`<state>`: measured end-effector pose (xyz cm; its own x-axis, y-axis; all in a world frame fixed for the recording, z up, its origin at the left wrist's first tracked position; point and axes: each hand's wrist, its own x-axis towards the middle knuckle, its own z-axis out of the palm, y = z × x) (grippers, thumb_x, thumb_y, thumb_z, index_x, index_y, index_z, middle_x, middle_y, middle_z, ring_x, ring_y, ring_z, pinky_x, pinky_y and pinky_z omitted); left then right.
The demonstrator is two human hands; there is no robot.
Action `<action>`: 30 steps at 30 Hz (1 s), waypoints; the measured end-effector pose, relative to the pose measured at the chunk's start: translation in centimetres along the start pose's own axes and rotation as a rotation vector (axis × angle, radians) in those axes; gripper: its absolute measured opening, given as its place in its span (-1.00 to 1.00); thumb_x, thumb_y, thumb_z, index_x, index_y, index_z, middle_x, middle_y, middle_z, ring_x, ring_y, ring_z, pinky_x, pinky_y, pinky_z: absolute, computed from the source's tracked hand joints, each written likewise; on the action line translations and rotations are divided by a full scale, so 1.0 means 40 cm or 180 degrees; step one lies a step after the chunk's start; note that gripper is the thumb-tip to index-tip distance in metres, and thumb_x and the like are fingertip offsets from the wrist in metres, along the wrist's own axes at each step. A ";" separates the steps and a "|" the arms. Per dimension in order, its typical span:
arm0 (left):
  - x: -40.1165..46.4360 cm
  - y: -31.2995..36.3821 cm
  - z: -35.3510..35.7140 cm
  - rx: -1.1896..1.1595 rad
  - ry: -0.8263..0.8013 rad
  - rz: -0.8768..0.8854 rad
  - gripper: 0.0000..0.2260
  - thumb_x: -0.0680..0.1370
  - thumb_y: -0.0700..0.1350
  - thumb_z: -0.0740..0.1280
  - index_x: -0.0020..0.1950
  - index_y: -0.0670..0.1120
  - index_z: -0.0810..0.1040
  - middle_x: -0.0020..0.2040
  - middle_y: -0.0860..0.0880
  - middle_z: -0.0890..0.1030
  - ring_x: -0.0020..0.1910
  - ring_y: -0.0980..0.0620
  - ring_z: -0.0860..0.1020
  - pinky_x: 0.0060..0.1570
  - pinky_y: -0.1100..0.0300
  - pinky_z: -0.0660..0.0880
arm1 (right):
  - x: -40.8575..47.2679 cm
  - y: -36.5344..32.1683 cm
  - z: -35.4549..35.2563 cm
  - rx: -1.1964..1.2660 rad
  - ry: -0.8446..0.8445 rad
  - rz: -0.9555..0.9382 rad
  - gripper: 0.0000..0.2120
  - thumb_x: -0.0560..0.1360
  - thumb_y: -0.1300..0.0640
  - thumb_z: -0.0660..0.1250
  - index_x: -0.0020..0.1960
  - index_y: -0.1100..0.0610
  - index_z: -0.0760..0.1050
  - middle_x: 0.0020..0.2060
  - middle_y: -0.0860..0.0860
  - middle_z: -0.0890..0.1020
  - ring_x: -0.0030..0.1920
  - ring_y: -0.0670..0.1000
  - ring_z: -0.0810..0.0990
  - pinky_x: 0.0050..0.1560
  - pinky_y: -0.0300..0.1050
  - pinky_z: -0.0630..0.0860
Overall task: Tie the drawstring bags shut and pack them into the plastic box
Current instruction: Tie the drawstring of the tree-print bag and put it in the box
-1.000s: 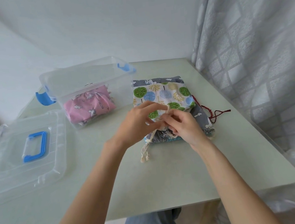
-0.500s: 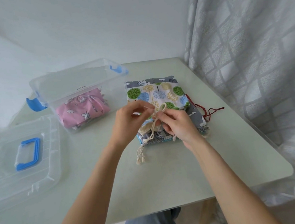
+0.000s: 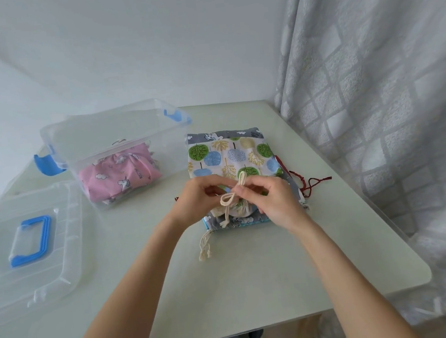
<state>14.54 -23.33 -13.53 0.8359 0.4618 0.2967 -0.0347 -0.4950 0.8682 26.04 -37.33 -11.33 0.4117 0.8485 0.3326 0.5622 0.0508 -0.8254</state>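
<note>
A white drawstring bag with green and blue trees (image 3: 231,156) lies on top of a grey bag (image 3: 223,134) in the middle of the table. Its cream drawstring (image 3: 229,197) is looped above the gathered mouth. My left hand (image 3: 200,197) and my right hand (image 3: 270,199) both pinch this cord, held close together over the bag's near end. A loose cord end (image 3: 205,248) trails toward me. The clear plastic box (image 3: 115,126) with blue latches stands to the left, with a pink unicorn bag (image 3: 118,176) inside it.
The box's clear lid with a blue handle (image 3: 29,240) lies flat at the left edge. A red cord (image 3: 306,184) from a lower bag trails right. A grey curtain (image 3: 389,92) hangs along the table's right side. A white wall stands behind.
My hands have lifted the cream cord and formed loops in it above the bag's mouth. The view has shifted slightly, so the box and the lid sit a little differently in frame.
</note>
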 end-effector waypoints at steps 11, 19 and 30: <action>0.003 0.020 0.008 -0.0329 -0.0354 0.0119 -0.90 0.48 -0.18 0.37 -0.08 -0.21 0.59 -0.25 0.08 0.62 -0.28 0.19 0.53 -0.21 0.35 0.44 | 0.017 0.000 -0.059 0.0985 -0.0753 0.0572 -0.81 0.40 0.12 0.42 -0.15 0.26 0.59 -0.33 0.08 0.53 -0.45 -0.15 0.35 -0.49 -0.36 0.27; 0.010 0.023 0.016 -0.0417 -0.0282 -0.0119 -0.96 0.50 -0.18 0.37 -0.14 -0.07 0.55 -0.37 0.13 0.58 -0.37 0.17 0.47 -0.29 0.35 0.39 | 0.046 0.019 -0.057 0.0066 -0.0135 -0.0158 -0.87 0.35 0.28 0.50 -0.16 0.11 0.64 -0.29 -0.11 0.67 -0.24 -0.15 0.62 -0.14 -0.28 0.52; 0.007 0.023 0.030 -0.0328 0.0300 -0.0094 -0.93 0.48 -0.11 0.39 -0.20 -0.05 0.57 -0.28 -0.04 0.64 -0.26 0.01 0.59 -0.09 -0.10 0.54 | 0.036 0.032 0.016 -0.2715 0.1620 -0.1903 -0.91 0.40 0.25 0.40 -0.10 0.15 0.57 -0.32 -0.04 0.61 -0.26 0.04 0.55 -0.20 -0.15 0.28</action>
<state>15.38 -24.53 -13.15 0.7823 0.5447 0.3022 -0.0707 -0.4043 0.9119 26.88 -35.72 -12.22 0.0489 0.4890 0.8709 0.9858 -0.1639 0.0367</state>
